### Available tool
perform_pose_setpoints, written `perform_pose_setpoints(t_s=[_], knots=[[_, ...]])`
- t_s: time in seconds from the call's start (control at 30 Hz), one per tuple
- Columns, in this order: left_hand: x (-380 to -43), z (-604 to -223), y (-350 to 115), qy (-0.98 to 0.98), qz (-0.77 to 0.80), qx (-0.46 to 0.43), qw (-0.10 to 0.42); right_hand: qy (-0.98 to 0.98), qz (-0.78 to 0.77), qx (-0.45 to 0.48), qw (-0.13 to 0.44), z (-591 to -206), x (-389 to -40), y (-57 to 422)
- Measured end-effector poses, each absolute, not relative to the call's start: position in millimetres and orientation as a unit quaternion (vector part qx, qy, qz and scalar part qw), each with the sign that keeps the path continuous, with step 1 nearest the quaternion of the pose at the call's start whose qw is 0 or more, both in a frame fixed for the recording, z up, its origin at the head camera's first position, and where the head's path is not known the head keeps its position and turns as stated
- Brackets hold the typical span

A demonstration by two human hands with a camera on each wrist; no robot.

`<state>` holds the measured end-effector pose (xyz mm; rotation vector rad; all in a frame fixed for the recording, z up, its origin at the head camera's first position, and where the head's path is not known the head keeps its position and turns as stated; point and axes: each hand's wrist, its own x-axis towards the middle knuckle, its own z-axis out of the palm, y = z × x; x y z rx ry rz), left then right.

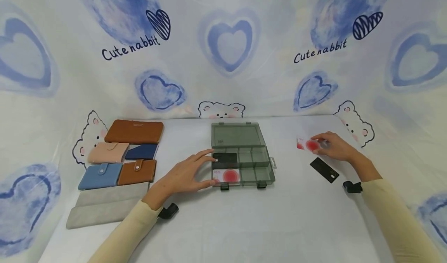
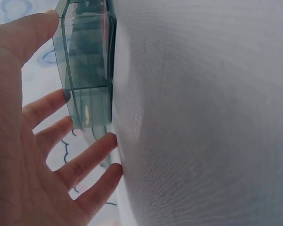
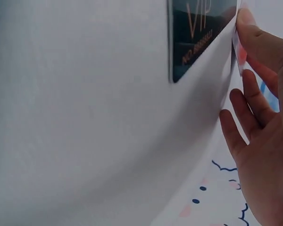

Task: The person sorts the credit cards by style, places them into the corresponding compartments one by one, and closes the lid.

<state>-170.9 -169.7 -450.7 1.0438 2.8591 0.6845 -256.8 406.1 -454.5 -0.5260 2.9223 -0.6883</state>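
A translucent green compartment box lies on the table with its lid folded back. Inside its left part are a black card and, nearer the front, a white card with a red circle. My left hand touches the box's left edge with thumb and fingertips, fingers spread and fairly straight; in the left wrist view the thumb rests at the rim of the box. On the right, my right hand pinches another red-and-white card between thumb and fingers. A black VIP card lies just in front of that hand.
At the left lie a brown wallet, a pink wallet, a dark blue card holder, a light blue wallet and a small brown wallet. A long grey case lies in front of them. A printed cloth hangs behind.
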Motion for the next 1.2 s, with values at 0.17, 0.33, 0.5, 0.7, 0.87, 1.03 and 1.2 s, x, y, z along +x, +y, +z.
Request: perform_pose_setpoints(t_s=[0.17,0.33,0.5,0.7,0.87,1.03,1.2], knots=[[-170.9,-451.6,-170.6,0.916,0.219,0.336,0.005,0.961,-0.232,-0.150,0.031,-457.9,-255.1,405.3],[-172.4,-450.8,-170.6,0.915,0.215,0.341,-0.010,0.962,-0.236,-0.132,-0.027,-453.3,-249.4,398.5],[-171.0,-450.7,-171.6,0.918,0.215,0.333,0.007,0.953,-0.267,-0.130,-0.063,-440.2,-240.8,373.5],[-169.1,-448.8,-172.6,0.921,0.213,0.327,0.011,0.943,-0.290,-0.135,-0.097,-427.7,-226.8,321.1],[-169.2,-449.5,-172.4,0.917,0.219,0.332,0.011,0.925,-0.315,-0.171,-0.129,-419.9,-212.4,275.3],[-169.7,-451.4,-171.4,0.916,0.222,0.333,0.016,0.907,-0.337,-0.216,-0.131,-412.6,-195.0,235.6],[-170.2,-452.1,-169.7,0.917,0.219,0.332,0.021,0.905,-0.348,-0.226,-0.098,-410.0,-179.6,204.0]])
